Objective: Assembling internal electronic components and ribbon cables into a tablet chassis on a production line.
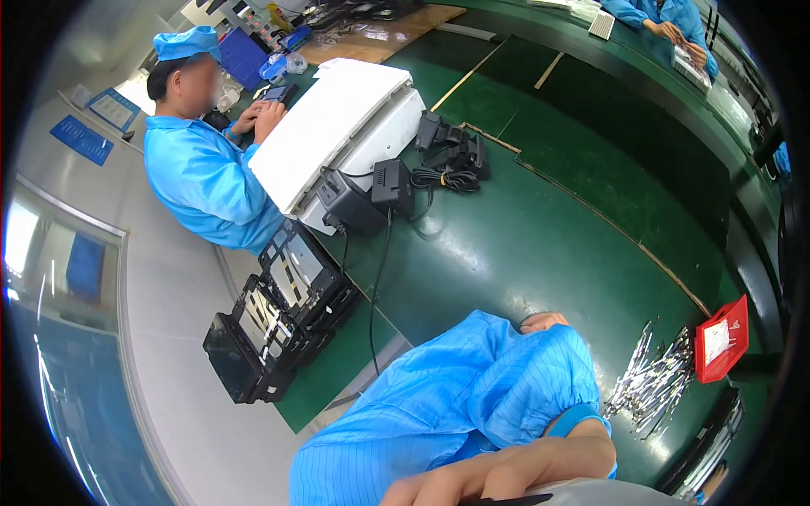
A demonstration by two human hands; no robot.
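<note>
My left hand [544, 322] rests at the green tabletop, mostly hidden behind a blue sleeve, with only a small part showing; its fingers cannot be made out. Very large at the lower edge is my right hand [515, 472], bent back close to the view, with a blue cuff at its wrist. Its fingers are curled side by side over a pale grey surface [591, 489] with a dark edge; what this belongs to is cut off. To the right lies a loose heap of thin metallic strips [654, 379], beside a red tray [732, 354] holding small white pieces.
A co-worker in blue [207, 160] handles a dark device behind a big white box [337, 126]. Black power adapters [392, 185] with cables sit against the box. Opened black electronic housings [278, 312] stand at the table's left edge. Another person's hands [671, 35] work at far right.
</note>
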